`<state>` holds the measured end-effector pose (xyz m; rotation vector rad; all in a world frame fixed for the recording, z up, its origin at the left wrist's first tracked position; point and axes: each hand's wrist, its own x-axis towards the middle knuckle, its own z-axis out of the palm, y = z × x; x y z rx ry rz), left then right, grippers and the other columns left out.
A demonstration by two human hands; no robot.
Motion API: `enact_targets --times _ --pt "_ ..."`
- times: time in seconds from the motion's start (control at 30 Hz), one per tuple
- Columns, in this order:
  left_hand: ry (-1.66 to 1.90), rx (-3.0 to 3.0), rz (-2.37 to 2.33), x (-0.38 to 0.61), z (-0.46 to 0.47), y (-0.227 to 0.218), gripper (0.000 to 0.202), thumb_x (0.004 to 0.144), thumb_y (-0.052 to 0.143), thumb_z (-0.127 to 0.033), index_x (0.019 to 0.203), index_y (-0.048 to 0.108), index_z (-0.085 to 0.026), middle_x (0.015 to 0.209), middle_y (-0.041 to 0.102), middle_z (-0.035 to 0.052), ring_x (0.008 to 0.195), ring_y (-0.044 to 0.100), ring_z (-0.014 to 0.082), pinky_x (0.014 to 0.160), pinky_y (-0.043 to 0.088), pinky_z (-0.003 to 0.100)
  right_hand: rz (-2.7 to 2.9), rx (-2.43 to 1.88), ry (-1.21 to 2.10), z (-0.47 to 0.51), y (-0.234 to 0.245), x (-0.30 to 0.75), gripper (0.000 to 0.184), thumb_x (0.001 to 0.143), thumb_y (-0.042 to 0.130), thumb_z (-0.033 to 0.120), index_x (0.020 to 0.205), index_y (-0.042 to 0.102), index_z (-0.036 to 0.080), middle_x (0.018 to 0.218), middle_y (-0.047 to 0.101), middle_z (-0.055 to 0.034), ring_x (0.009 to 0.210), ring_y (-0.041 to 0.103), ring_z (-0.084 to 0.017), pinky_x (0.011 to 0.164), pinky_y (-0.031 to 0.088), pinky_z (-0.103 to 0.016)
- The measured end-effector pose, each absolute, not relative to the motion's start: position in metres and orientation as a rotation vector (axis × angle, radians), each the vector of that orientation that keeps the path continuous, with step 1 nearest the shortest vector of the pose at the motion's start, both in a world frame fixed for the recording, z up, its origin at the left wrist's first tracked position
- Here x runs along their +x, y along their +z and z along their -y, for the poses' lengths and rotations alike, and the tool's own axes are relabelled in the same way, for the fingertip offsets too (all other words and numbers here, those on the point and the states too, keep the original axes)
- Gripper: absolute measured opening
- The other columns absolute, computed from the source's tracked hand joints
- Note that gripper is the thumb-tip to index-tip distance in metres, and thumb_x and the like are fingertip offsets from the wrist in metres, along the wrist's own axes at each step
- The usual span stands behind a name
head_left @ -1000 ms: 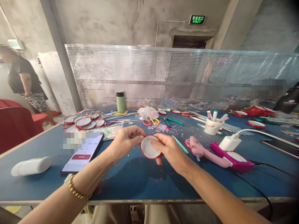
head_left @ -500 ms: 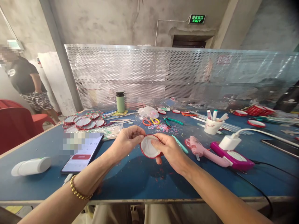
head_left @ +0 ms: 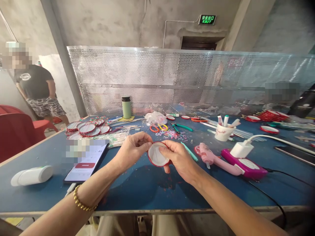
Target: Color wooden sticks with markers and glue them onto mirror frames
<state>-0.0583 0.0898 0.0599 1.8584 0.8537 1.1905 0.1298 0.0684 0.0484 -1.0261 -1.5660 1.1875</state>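
A round white disc with a red rim (head_left: 157,156) is held above the front middle of the table, its white face towards me. My right hand (head_left: 177,157) grips its right side, thumb lying on the white face and fingers behind. At the upper left rim, my left hand (head_left: 135,148) has thumb and index finger pinched together against the edge. Whatever lies between those two fingertips is too small to make out. Beyond the hands are small pink and white loops (head_left: 173,135), orange-and-yellow-handled scissors (head_left: 158,127) and green-handled pliers (head_left: 182,127).
A phone (head_left: 86,164) and a white bottle-shaped object (head_left: 31,175) lie left. Similar discs (head_left: 87,128) are piled behind. At right are a pink glue gun (head_left: 216,160), a magenta power strip (head_left: 256,168) with cords and a paper cup (head_left: 224,132) of pens. A person (head_left: 40,87) stands far left.
Both hands and the disc have hardly moved. The person at far left has shifted to the right and shows more fully.
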Motion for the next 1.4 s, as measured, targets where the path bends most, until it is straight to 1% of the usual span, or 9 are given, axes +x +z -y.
enact_targets --times 0.23,0.4,0.53,0.6,0.77,0.93,1.07,1.3,1.4 --pt "1.208 1.856 -0.872 -0.057 -0.089 0.059 0.017 0.084 0.063 -0.033 0.081 0.06 -0.016 0.066 0.054 -0.0029 0.06 0.045 0.0096 0.056 0.034 0.023 1.576 -1.024 1.188 -0.07 0.047 0.13 0.034 0.086 0.062 0.047 0.096 0.067 0.015 0.063 0.065 0.0008 0.038 0.052 -0.008 0.039 0.04 -0.02" --pt "1.159 1.802 -0.972 -0.055 -0.088 0.059 0.025 0.085 0.062 -0.04 0.088 0.061 -0.016 0.07 0.061 -0.0004 0.063 0.055 0.0124 0.059 0.041 0.024 1.583 -1.044 1.046 -0.071 0.048 0.129 0.037 0.088 0.058 0.052 0.097 0.064 0.016 0.061 0.064 0.0017 0.039 0.054 -0.01 0.041 0.043 -0.021" --pt "0.879 1.893 -1.084 -0.053 -0.085 0.059 0.028 0.088 0.053 -0.038 0.071 0.055 -0.017 0.058 0.059 -0.0017 0.047 0.053 0.0108 0.048 0.035 0.023 1.622 -1.103 0.938 -0.072 0.049 0.128 0.036 0.09 0.053 0.053 0.097 0.061 0.019 0.059 0.061 0.0027 0.043 0.056 -0.013 0.042 0.044 -0.023" --pt "0.898 1.976 -1.157 -0.053 -0.084 0.058 0.029 0.089 0.049 -0.033 0.064 0.047 -0.019 0.056 0.056 -0.0028 0.043 0.048 0.0091 0.047 0.031 0.023 1.667 -1.143 0.843 -0.073 0.049 0.128 0.031 0.091 0.053 0.05 0.097 0.061 0.021 0.066 0.064 0.0007 0.05 0.06 -0.015 0.046 0.046 -0.025" --pt "1.246 2.379 -1.305 -0.051 -0.083 0.053 0.03 0.091 0.046 -0.024 0.063 0.035 -0.021 0.054 0.04 -0.0051 0.05 0.033 0.0097 0.054 0.024 0.024 1.622 -1.129 0.267 -0.076 0.047 0.131 0.021 0.09 0.059 0.041 0.095 0.063 0.021 0.096 0.069 -0.0065 0.077 0.063 -0.019 0.074 0.052 -0.032" --pt "1.273 2.48 -1.348 -0.048 -0.083 0.049 0.027 0.095 0.041 -0.02 0.068 0.036 -0.022 0.059 0.04 -0.0042 0.052 0.033 0.0115 0.056 0.024 0.025 1.579 -1.061 0.172 -0.077 0.044 0.132 0.017 0.09 0.061 0.037 0.097 0.062 0.022 0.098 0.064 -0.0059 0.073 0.059 -0.017 0.068 0.05 -0.029" --pt "1.23 2.589 -1.369 -0.044 -0.084 0.047 0.025 0.097 0.039 -0.021 0.072 0.041 -0.022 0.065 0.05 -0.001 0.056 0.044 0.0132 0.058 0.026 0.026 1.635 -1.016 0.341 -0.073 0.05 0.125 0.018 0.091 0.06 0.036 0.085 0.069 0.022 0.084 0.066 -0.0043 0.075 0.061 -0.018 0.068 0.048 -0.029" --pt "1.104 2.696 -1.452 -0.037 -0.083 0.044 0.021 0.098 0.039 -0.021 0.079 0.047 -0.021 0.072 0.06 0.003 0.059 0.054 0.015 0.056 0.026 0.028 1.444 -1.041 0.758 -0.07 0.054 0.118 0.028 0.078 0.071 0.047 0.08 0.073 0.019 0.054 0.056 0.0028 0.045 0.045 -0.01 0.043 0.037 -0.024" --pt "1.12 2.7 -1.458 -0.038 -0.083 0.045 0.022 0.099 0.038 -0.021 0.08 0.047 -0.021 0.071 0.06 0.0029 0.058 0.054 0.0148 0.056 0.025 0.028 1.42 -1.03 0.792 -0.069 0.053 0.12 0.029 0.078 0.072 0.047 0.082 0.072 0.018 0.052 0.059 0.0023 0.043 0.051 -0.011 0.042 0.041 -0.023"
